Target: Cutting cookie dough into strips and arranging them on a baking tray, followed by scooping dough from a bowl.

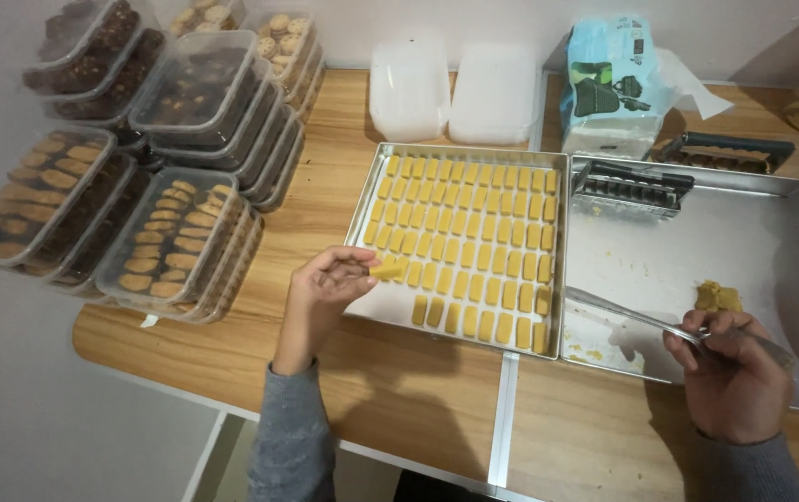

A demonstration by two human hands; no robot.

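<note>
Left hand (325,288) fingers pinch a dough piece (387,270) beside stacked cookie boxes (176,242); right hand (729,372) grips a knife (622,316).

Home bakery, dough tray (362,200), stacked cookie boxes (176,242)

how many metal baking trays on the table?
2. One tray at centre, filled with rows of yellow dough pieces; one tray to its right, nearly bare, under the right hand.

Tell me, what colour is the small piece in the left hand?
Yellow dough piece, pinched by the left hand; head view.
</note>
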